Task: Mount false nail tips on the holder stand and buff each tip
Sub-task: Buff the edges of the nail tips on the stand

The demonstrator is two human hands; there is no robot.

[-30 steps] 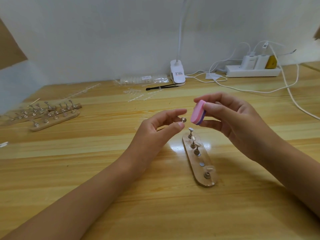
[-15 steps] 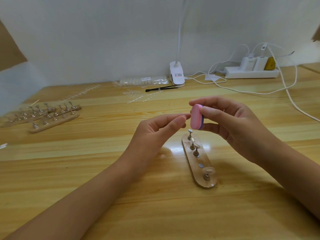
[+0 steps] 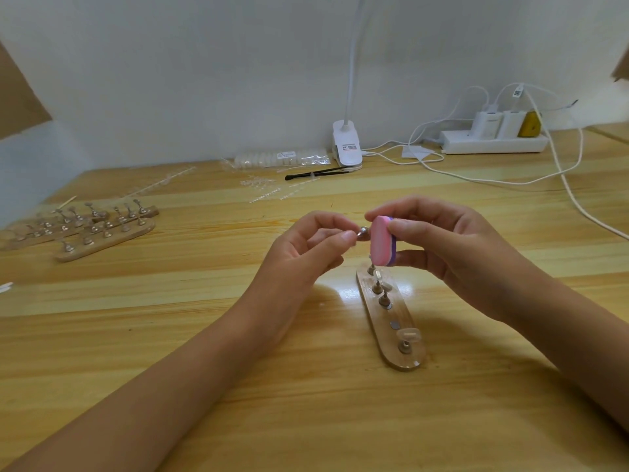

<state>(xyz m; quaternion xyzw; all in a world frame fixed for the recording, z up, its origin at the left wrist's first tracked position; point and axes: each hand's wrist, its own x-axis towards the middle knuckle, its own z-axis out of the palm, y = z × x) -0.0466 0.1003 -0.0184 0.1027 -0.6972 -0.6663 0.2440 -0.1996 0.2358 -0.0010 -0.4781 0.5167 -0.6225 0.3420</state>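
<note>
The small silver peg (image 3: 363, 230) pinched in the left hand (image 3: 299, 253) and the pink-and-purple buffing block (image 3: 381, 240) gripped in the right hand (image 3: 452, 247) had been brought together until touching, above the far end of the oval wooden holder stand (image 3: 381, 332), so buffing was judged underway.

A pink-and-purple buffer block (image 3: 382, 240), a pale striped wooden table (image 3: 204, 335), a white power strip (image 3: 493, 143), a yellow plug (image 3: 528, 125).

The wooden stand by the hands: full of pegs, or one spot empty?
One spot is empty. The wooden stand has a bare round disc between its pegs; the left hand pinches a loose peg.
</note>
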